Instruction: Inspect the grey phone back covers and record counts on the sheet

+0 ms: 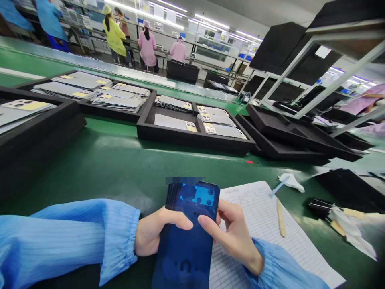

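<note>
While the left hand point(161, 226) and right hand point(233, 228) clasp a dark-blue rectangular panel stack point(185, 247), its long axis runs bodyward between both grips.

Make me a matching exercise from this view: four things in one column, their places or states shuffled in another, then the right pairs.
Things
1. Stack of dark blue panels
2. Tan stick
3. Paper sheet
4. Light grey panels

Places or states
A. Ruled in a grid
B. In black trays
C. Between the left hand and right hand
D. Lying on ruled paper

Right pairs
1-C, 2-D, 3-A, 4-B
</note>
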A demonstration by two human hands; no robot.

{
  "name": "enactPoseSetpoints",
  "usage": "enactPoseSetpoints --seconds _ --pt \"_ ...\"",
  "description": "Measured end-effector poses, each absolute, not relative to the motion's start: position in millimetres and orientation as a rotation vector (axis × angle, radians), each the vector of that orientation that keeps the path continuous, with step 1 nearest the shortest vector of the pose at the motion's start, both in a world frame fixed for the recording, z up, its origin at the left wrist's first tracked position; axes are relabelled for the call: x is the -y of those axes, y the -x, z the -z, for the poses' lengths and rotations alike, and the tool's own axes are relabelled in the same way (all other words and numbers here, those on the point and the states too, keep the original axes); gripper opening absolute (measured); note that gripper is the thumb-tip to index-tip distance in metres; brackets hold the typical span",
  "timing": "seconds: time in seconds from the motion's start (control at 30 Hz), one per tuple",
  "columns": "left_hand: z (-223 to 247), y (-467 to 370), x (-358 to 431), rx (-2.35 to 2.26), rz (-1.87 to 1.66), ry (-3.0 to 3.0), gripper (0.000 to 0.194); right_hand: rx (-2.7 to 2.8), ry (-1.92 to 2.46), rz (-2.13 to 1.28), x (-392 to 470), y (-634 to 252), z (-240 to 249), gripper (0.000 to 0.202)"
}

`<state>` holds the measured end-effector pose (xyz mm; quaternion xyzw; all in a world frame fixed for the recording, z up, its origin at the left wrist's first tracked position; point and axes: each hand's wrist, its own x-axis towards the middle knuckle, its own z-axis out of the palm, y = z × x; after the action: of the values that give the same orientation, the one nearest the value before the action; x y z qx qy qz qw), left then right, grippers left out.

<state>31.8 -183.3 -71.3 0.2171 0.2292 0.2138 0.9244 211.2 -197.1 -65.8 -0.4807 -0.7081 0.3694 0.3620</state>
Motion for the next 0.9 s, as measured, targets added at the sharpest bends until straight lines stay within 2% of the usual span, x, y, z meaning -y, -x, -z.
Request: enactPoseSetpoints --seconds 0.27,0.47,0.9 --pt "74.2 -31.7 183.8 -0.540 -0.457 -0.423 0.033 1.825 1.272 -0.926 195.7 -209.4 64.3 0.037" --pt "73.5 -31.0 183.8 -0.516 -0.439 -0.453 0.033 1.825 1.312 -0.885 195.0 -207.6 66.3 0.035" --pt "76.4 -31.2 181.7 -0.534 -0.377 -0.326 0.033 1.722 1.396 -1.057 193.7 -209.5 66.4 0.032"
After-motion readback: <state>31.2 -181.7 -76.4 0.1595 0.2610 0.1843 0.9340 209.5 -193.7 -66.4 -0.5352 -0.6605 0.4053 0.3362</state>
